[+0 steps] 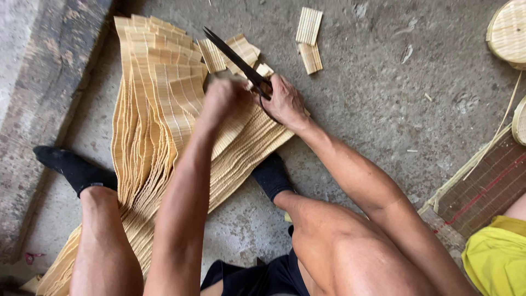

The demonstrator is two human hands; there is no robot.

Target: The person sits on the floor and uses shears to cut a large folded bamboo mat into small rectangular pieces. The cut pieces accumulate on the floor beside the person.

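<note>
A thick stack of long woven bamboo strip mats point(153, 126) lies on the concrete floor between my legs. My left hand point(219, 98) is closed in a fist on the top mat near its far end. My right hand point(282, 101) grips the handles of large black scissors point(235, 57), whose blades point up and to the left over the mat's end. Small cut-off mat pieces point(309, 41) lie just beyond the blades.
My legs in black socks point(71, 167) flank the stack. A raised concrete ledge point(38, 87) runs along the left. Round woven trays point(507, 33) sit at the top right, a dark mat point(482, 192) and another person's yellow garment point(496, 255) at right.
</note>
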